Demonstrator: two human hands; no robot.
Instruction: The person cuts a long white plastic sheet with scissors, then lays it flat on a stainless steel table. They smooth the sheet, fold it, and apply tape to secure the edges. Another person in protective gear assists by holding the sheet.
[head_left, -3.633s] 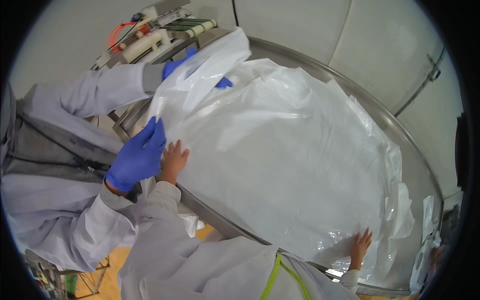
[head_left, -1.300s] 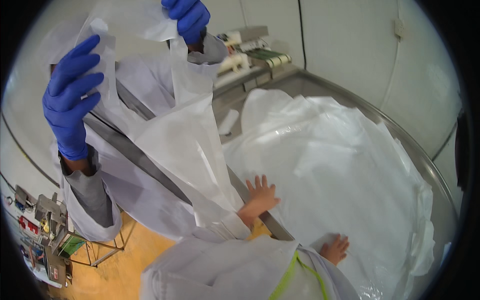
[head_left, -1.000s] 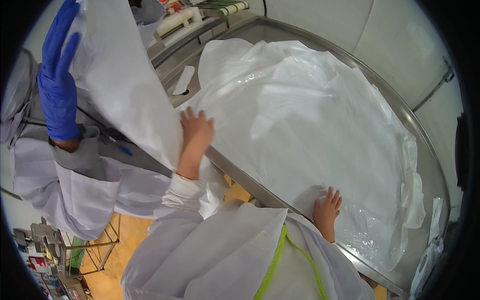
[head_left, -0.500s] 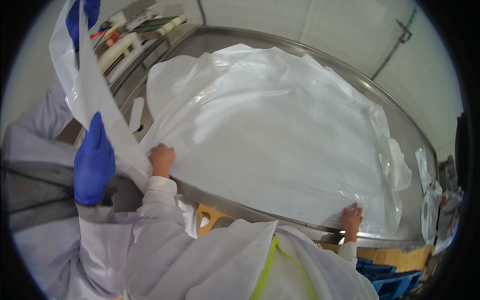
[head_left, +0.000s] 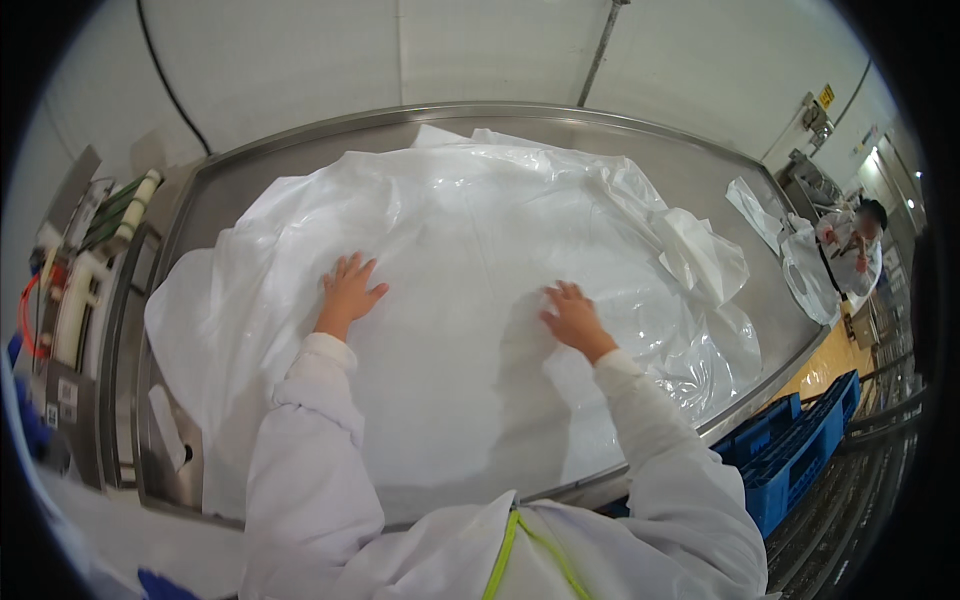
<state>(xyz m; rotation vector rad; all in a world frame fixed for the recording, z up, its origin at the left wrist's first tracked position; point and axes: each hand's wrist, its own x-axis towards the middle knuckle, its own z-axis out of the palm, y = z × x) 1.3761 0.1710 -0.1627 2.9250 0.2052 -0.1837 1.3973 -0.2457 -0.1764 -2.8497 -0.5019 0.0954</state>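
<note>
A stack of thin white plastic sheets is spread over a stainless steel table, with crumpled glossy folds along its far and right edges. My left hand lies on the left part of the plastic, fingers spread. Right of the middle, my right hand rests on or just above the sheet, fingers apart; whether it presses down I cannot tell. Neither hand holds anything.
Blue plastic pallets stand beyond the table's right edge. Loose plastic pieces hang over that end. Equipment with rollers stands at left. A co-worker's blue glove shows at the lower left; another person is far right.
Both my hands have moved farther in over the sheet and closer together, away from its near edge. My view has turned right; the co-worker's raised white plastic has mostly left the picture.
</note>
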